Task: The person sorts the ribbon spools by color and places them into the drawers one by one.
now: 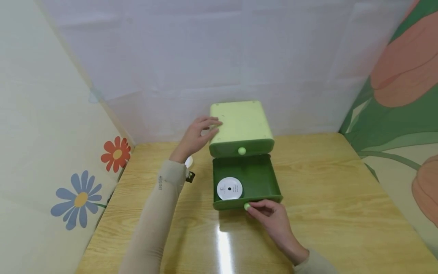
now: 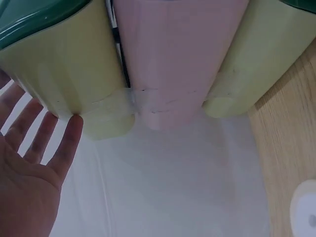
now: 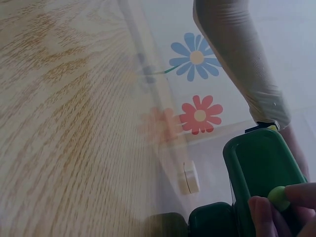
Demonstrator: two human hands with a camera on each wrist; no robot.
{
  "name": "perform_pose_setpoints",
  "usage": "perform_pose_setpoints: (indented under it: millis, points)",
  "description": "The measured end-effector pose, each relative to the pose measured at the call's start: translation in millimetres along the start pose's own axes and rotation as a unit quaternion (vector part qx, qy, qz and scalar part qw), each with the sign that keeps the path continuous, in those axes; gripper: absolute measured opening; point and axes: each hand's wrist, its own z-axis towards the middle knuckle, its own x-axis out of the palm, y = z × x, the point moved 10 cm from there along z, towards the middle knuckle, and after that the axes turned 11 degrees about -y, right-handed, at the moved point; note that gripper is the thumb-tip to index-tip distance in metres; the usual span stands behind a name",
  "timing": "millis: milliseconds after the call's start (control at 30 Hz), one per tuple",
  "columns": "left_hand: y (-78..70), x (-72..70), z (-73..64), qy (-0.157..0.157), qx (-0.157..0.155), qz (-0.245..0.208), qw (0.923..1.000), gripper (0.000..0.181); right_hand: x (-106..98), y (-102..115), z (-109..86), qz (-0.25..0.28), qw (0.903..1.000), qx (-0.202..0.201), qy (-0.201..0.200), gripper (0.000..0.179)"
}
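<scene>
While the dark green drawer (image 1: 258, 175) stands well out beneath the shut top drawer (image 1: 224, 149), its opening looks done, and closing it is not. Its glossy, shallow interior holds a printed white disc (image 1: 229, 188) flat in the near left corner. Your right hand (image 1: 275, 220) pinches the light green knob (image 1: 247, 206) with thumb and finger. Your left hand (image 1: 196, 135), fingers extended, grasps nothing and rests against the yellow cabinet's (image 1: 241, 121) upper left edge. Beside your left wrist, a white round item (image 1: 189, 161) sits on the table (image 1: 328, 190).

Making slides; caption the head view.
Left hand against a pale-green box, right hand pinching the round light-green knob of an open dark-green drawer holding a white disc.
</scene>
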Motion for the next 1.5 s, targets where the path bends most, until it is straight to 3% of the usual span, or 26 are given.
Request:
perform_pose_setpoints:
  millis: [333, 633, 900, 1500]
  points:
    - [11.7, 2.4, -5.7, -0.011, -0.039, -0.065, 0.997, 0.033, 0, 1, -0.9, 0.013, 0.9999, 0.003, -0.003, 0.021]
    - [9.5, 4.2, -6.6, -0.005, -0.063, -0.079, 0.9949, 0.034, 2, 0, 0.3, 0.017, 0.9998, 0.002, -0.005, 0.02]
    - [10.8, 3.3, -6.5, -0.002, -0.05, -0.076, 0.9958, 0.035, 3, -1, 4.3, 0.011, 0.9999, -0.007, -0.011, 0.02]
    - [12.3, 4.7, -5.5, 0.005, -0.062, -0.086, 0.9943, 0.035, 6, -4, 19.0, -0.011, 0.9996, -0.02, -0.014, 0.018]
